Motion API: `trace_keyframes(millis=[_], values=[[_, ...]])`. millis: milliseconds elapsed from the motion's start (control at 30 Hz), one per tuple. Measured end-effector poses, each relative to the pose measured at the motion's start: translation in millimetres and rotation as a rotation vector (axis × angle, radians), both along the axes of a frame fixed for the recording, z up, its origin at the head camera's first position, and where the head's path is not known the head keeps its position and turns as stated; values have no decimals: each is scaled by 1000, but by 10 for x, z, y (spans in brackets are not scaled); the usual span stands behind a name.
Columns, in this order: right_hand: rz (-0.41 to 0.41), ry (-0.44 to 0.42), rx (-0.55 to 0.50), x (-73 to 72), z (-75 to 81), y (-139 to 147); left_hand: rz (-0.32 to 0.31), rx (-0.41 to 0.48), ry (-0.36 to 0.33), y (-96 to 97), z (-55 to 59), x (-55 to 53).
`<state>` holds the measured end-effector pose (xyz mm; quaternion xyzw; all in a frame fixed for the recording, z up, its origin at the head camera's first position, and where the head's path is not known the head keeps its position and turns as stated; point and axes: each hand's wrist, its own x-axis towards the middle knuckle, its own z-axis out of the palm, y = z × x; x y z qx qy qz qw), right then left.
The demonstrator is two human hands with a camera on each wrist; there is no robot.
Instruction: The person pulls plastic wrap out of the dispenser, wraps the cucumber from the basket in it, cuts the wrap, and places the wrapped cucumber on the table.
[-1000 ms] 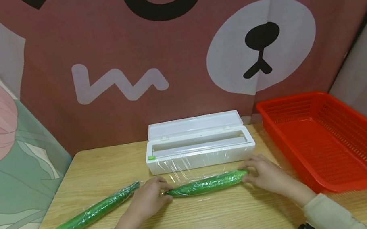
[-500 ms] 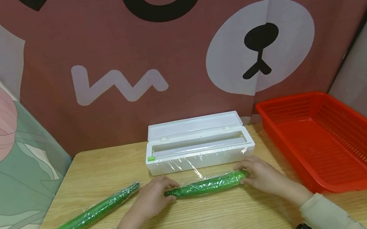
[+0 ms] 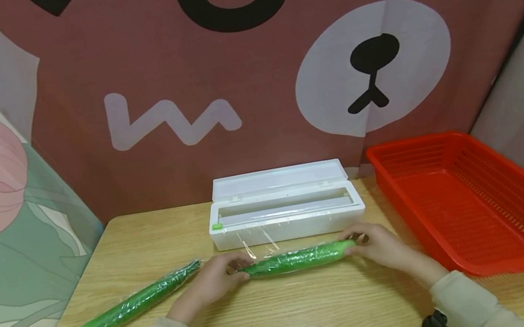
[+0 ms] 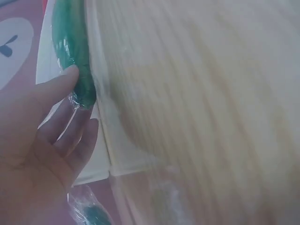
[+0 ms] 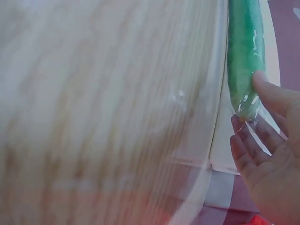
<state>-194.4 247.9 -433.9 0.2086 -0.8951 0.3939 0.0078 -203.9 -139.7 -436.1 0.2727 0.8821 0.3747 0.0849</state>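
Note:
A green cucumber (image 3: 300, 259) with clear plastic film about it lies crosswise in front of the white cling film box (image 3: 289, 229). Its dark end is pinched by my left hand (image 3: 216, 279), the thumb lying on top in the left wrist view, where the cucumber (image 4: 75, 42) points away from the palm. My right hand (image 3: 379, 245) holds the paler end; in the right wrist view the thumb presses on the cucumber (image 5: 246, 51) and the other fingers sit behind and below it. Shiny clear film (image 3: 269, 238) stretches between box and cucumber.
Another film-wrapped cucumber (image 3: 131, 306) lies slanted on the wooden table (image 3: 289, 316) at the left, its dark end close to my left hand. A red plastic basket (image 3: 492, 216) stands at the right. The box's lid (image 3: 278, 179) is raised against the printed cloth backdrop (image 3: 269, 144).
Both hands and the cucumber between them have shifted slightly, a little toward the box over the last half second. Glints on the film have changed place. The other cucumber, box and basket stay put.

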Motion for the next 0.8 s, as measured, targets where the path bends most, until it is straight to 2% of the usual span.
trace_keyframes(millis=[200,400,567,700,800], values=[[-12,-3,23,-30,-3,-16,27,-46,0,6,-22,-17],[-8,107,82,-37,-32,-44,54,-118,45,35,9,6],[8,165,81,-60,-49,-44,32,-172,100,62,53,10],[-11,151,70,-98,-56,-41,44,-196,108,92,73,-7],[-35,118,49,-121,-52,-41,83,-201,100,113,75,-20]])
